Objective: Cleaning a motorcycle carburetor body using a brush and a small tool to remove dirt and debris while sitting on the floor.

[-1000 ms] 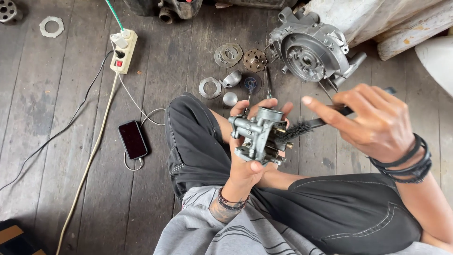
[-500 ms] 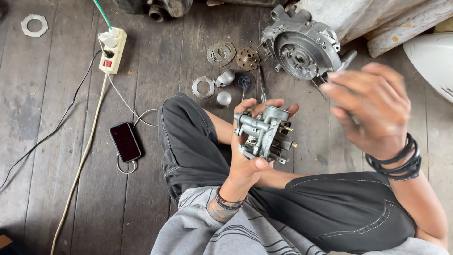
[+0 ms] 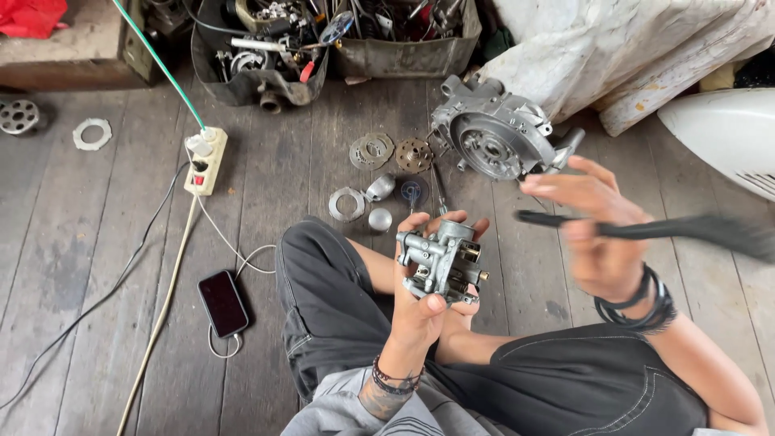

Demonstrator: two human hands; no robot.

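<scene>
Head view shows the left hand [image 3: 420, 311] closed around a small metal carburetor [image 3: 441, 261], held upright above the person's crossed legs. The right hand [image 3: 601, 234] grips a dark brush [image 3: 686, 228], blurred, off to the right and apart from the carburetor. Brushing likely goes best with the part held firm by thumb and fingers and its dirty face turned toward the bristles. Open air lies between the hands; an engine case [image 3: 494, 139] and loose round plates [image 3: 371, 150] sit on the wooden floor [image 3: 97, 266] just beyond the knees.
</scene>
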